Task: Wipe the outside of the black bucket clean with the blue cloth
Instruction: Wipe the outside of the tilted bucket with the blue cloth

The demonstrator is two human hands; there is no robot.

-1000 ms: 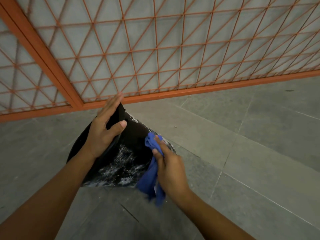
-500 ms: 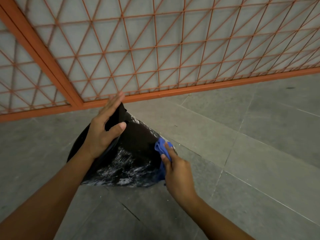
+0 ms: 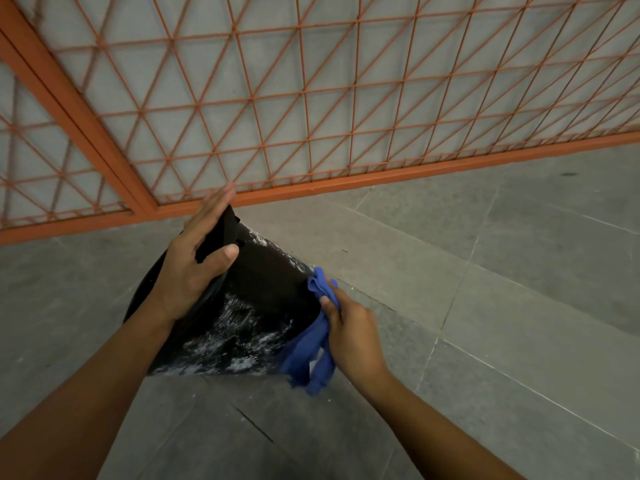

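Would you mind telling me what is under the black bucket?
The black bucket lies tilted on the grey tiled floor, steadied by the left hand. The floor directly beneath it is hidden.

Perhaps an outdoor yard: grey paved floor (image 3: 519,306) beside orange mesh fence (image 3: 311,98)
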